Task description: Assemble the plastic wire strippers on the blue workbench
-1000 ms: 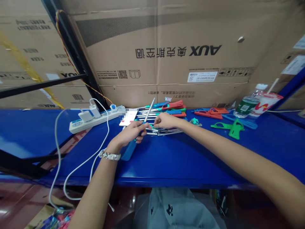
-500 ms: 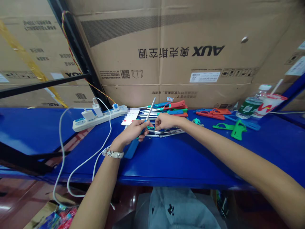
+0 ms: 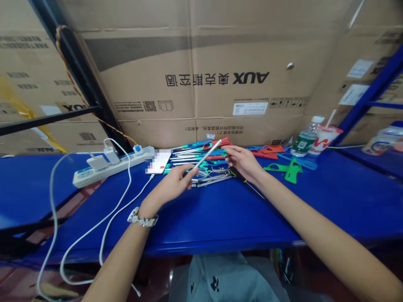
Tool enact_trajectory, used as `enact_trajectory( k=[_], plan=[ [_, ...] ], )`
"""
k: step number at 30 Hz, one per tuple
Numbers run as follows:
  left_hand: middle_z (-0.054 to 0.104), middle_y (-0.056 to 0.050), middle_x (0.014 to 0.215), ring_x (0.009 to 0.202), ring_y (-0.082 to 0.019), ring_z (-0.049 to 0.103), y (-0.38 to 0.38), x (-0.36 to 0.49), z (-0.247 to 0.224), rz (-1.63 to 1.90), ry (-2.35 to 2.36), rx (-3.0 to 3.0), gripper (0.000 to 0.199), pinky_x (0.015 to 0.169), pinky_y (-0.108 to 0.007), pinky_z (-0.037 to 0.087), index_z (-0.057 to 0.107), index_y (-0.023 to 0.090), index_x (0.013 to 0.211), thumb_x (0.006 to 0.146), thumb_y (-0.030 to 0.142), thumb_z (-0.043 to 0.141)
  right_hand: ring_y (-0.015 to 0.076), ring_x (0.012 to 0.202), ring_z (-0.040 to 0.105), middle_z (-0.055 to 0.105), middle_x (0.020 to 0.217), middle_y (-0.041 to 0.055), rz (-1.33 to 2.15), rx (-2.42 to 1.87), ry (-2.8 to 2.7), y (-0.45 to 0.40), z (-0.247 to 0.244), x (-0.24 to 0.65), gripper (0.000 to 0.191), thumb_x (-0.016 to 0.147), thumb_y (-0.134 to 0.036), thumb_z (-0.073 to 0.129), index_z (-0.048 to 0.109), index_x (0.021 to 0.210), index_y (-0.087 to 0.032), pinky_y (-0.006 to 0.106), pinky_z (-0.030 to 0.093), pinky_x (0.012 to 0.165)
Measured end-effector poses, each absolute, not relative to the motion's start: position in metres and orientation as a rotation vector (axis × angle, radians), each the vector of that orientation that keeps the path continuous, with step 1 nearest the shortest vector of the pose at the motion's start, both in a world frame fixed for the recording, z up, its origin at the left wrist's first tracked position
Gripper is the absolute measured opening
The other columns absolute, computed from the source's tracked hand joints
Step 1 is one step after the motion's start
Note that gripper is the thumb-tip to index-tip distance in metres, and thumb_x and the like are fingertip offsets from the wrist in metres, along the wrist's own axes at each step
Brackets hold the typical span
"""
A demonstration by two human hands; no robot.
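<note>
My left hand is closed around a thin silver metal tube, which slants up to the right. Close to the tube's upper end, my right hand has its fingers pinched together; whatever is between them is too small to tell. Under that hand lies a screwdriver with a black and yellow handle. Behind my hands is a pile of lighter-like pieces with silver tubes and coloured handles. Loose thin metal parts lie in front of the pile.
Red handles and green handles lie at the right, near a bottle and a cup. A power strip with white cables stands left, beside a white card-like object. Cardboard boxes rise behind.
My right hand has moved right, away from my left hand. The tube now tilts further right, and the blue handle below my left hand no longer shows. The screwdriver has come into view.
</note>
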State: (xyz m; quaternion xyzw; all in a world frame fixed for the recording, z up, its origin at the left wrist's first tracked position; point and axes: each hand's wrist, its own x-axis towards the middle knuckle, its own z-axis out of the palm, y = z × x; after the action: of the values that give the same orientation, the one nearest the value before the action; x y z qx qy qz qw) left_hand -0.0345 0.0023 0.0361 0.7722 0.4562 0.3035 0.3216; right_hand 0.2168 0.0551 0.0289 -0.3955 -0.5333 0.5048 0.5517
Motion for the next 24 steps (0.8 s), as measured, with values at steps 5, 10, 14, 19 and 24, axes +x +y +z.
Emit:
enact_trajectory(
  k=[5,10,14,19,24],
  plan=[
    [0.058,0.000,0.060,0.052,-0.017,0.052,0.003,-0.025,0.030,0.729,1.296,2.432,0.035,0.054,-0.028,0.034,0.060,0.021,0.083,0.103,0.045,0.043,0.0134,0.064,0.054,0.059,0.070,-0.0026,1.107,-0.898,-1.083,0.046,0.024,0.224,0.047,0.060,-0.059,0.083,0.062,0.079,-0.022,0.027,0.040,0.057],
    [0.055,0.000,0.058,0.051,-0.019,0.053,-0.005,-0.025,0.028,0.544,1.467,2.574,0.035,0.055,-0.029,0.032,0.063,0.019,0.101,0.105,0.041,0.036,0.0096,0.053,0.041,0.048,0.059,-0.0067,1.010,-0.917,-1.180,0.039,0.017,0.212,0.046,0.065,-0.060,0.082,0.058,0.072,-0.022,0.026,0.034,0.053],
    [0.057,-0.001,0.062,0.056,-0.021,0.057,-0.009,-0.026,0.028,0.476,1.543,2.623,0.037,0.056,-0.029,0.032,0.063,0.018,0.108,0.107,0.041,0.033,0.0100,0.054,0.044,0.053,0.058,-0.0058,1.072,-0.862,-1.197,0.036,0.016,0.206,0.045,0.062,-0.056,0.086,0.060,0.075,-0.021,0.026,0.035,0.054],
    [0.057,-0.002,0.061,0.056,-0.022,0.058,-0.008,-0.031,0.026,0.454,1.567,2.677,0.037,0.055,-0.029,0.031,0.063,0.018,0.105,0.108,0.040,0.033,0.0103,0.060,0.050,0.059,0.066,-0.0039,1.185,-0.818,-1.204,0.037,0.016,0.211,0.046,0.059,-0.053,0.089,0.062,0.077,-0.020,0.027,0.039,0.060],
    [0.064,-0.004,0.067,0.059,-0.022,0.062,-0.009,-0.022,0.023,0.487,1.500,2.745,0.034,0.056,-0.028,0.036,0.064,0.017,0.107,0.107,0.036,0.036,0.0114,0.058,0.050,0.058,0.061,-0.0029,1.346,-0.854,-1.375,0.028,0.013,0.196,0.043,0.057,-0.047,0.092,0.062,0.070,-0.019,0.029,0.038,0.058]
  ],
)
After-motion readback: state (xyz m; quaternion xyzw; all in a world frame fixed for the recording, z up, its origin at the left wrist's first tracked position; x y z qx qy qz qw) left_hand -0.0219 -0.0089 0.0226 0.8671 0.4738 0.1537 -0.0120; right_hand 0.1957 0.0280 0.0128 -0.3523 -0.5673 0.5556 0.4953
